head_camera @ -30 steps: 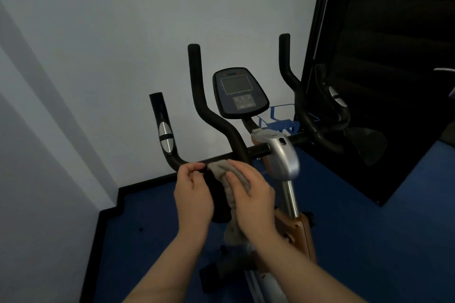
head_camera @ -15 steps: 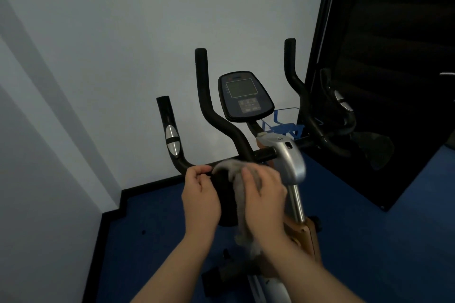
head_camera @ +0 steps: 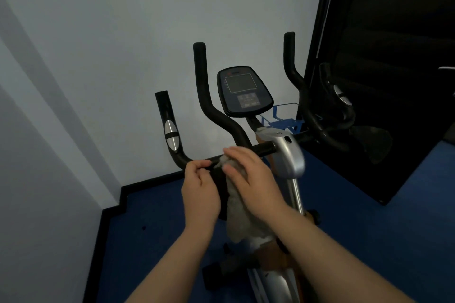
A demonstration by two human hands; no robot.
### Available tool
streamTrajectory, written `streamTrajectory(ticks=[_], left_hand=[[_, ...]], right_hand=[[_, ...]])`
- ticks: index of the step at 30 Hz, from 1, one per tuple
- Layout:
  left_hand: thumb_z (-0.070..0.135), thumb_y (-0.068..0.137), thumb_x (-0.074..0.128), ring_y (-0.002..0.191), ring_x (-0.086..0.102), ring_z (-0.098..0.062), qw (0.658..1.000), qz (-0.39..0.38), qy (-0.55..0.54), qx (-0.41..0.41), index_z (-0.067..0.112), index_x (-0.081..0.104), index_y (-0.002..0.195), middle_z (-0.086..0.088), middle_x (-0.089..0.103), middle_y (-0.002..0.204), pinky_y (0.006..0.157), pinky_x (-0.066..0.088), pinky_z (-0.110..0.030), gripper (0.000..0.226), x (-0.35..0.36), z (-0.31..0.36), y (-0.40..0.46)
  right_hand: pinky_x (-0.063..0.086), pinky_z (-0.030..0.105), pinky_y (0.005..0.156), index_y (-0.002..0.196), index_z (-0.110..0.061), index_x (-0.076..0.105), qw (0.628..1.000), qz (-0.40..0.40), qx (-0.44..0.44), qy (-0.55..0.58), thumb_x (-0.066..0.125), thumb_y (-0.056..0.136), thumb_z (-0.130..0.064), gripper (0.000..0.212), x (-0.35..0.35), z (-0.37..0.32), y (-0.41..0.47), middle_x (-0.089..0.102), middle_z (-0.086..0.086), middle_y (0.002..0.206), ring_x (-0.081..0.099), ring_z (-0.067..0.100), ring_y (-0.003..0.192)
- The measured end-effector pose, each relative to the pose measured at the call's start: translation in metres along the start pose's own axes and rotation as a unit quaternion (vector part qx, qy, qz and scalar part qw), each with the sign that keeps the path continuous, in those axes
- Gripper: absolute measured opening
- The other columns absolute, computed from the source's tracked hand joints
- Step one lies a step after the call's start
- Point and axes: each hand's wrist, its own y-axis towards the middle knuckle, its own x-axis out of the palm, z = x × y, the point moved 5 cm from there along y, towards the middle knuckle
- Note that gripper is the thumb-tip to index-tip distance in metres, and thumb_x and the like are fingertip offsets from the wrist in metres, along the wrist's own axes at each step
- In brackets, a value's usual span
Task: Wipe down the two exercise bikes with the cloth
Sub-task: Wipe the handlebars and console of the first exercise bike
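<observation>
One exercise bike (head_camera: 286, 155) stands in front of me, with black handlebars (head_camera: 214, 110), a dark console (head_camera: 245, 91) and a silver stem. My left hand (head_camera: 200, 188) grips the horizontal handlebar bar on its left side. My right hand (head_camera: 251, 178) presses a grey cloth (head_camera: 237, 216) against the bar beside the left hand, fingers laid over it; the cloth's loose end hangs down below. A second bike is not in sight.
A pale wall lies close behind and to the left. A tall black-framed mirror panel (head_camera: 384, 81) stands at the right and reflects the handlebar. Blue floor (head_camera: 157, 229) with black skirting surrounds the bike. A blue bottle holder (head_camera: 280, 118) sits behind the console.
The view has shifted slightly left and down, so the bike appears further right. My right hand with the cloth has slid up along the bar; the left hand keeps its grip.
</observation>
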Motion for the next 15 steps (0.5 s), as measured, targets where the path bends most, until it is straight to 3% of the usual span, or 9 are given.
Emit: streamTrajectory(ticks=[3,6,8,11,13,15], left_hand=[[0.013,0.101,0.036,0.049,0.049,0.003,1.0,0.008,0.004,0.003,0.023,0.058,0.099,-0.002,0.059,0.077,0.042,0.038,-0.012,0.024,-0.001,0.0,0.001],[0.014,0.101,0.036,0.056,0.054,0.002,1.0,0.014,0.002,0.001,0.026,0.057,0.097,-0.003,0.061,0.083,0.044,0.04,-0.011,0.025,-0.001,-0.001,0.002],[0.013,0.1,0.036,0.058,0.055,0.002,1.0,0.014,-0.001,0.005,0.026,0.057,0.096,-0.002,0.061,0.084,0.044,0.04,-0.01,0.025,-0.001,-0.001,0.0],[0.01,0.1,0.037,0.052,0.051,0.004,1.0,0.017,0.001,0.021,0.025,0.057,0.093,0.0,0.061,0.081,0.043,0.037,-0.01,0.026,0.0,0.002,-0.001],[0.009,0.1,0.037,0.055,0.053,0.006,1.0,0.026,-0.008,0.014,0.024,0.058,0.093,0.003,0.06,0.082,0.045,0.039,-0.008,0.026,-0.001,0.003,-0.001],[0.009,0.099,0.039,0.056,0.053,0.004,0.999,0.036,-0.025,0.001,0.023,0.058,0.093,0.0,0.061,0.082,0.045,0.04,-0.009,0.025,-0.002,0.002,-0.001]], right_hand=[[0.046,0.023,0.099,0.126,-0.018,0.063,0.997,0.046,0.036,0.045,0.055,0.098,-0.021,0.029,0.0,0.001,0.005,0.062,-0.006,0.122,0.057,-0.001,0.11],[0.043,0.015,0.099,0.128,-0.019,0.061,0.984,0.162,0.025,0.064,0.052,0.099,-0.018,0.031,0.01,0.003,-0.031,0.058,-0.01,0.125,0.053,-0.002,0.117],[0.041,0.01,0.096,0.128,-0.021,0.061,0.98,0.187,0.034,0.052,0.05,0.1,-0.018,0.031,0.011,0.002,-0.035,0.058,-0.012,0.125,0.052,-0.004,0.116],[0.047,0.023,0.093,0.119,-0.02,0.066,0.994,0.064,0.064,-0.06,0.049,0.101,-0.024,0.026,0.006,-0.002,0.009,0.065,-0.006,0.115,0.058,0.003,0.105],[0.048,0.029,0.093,0.115,-0.017,0.068,0.994,-0.019,0.086,-0.069,0.049,0.101,-0.026,0.025,0.003,-0.005,0.025,0.068,-0.001,0.111,0.061,0.011,0.103],[0.047,0.024,0.093,0.113,-0.015,0.069,0.998,0.01,0.041,-0.04,0.052,0.099,-0.022,0.023,0.0,-0.006,0.019,0.067,-0.001,0.112,0.061,0.01,0.103]])
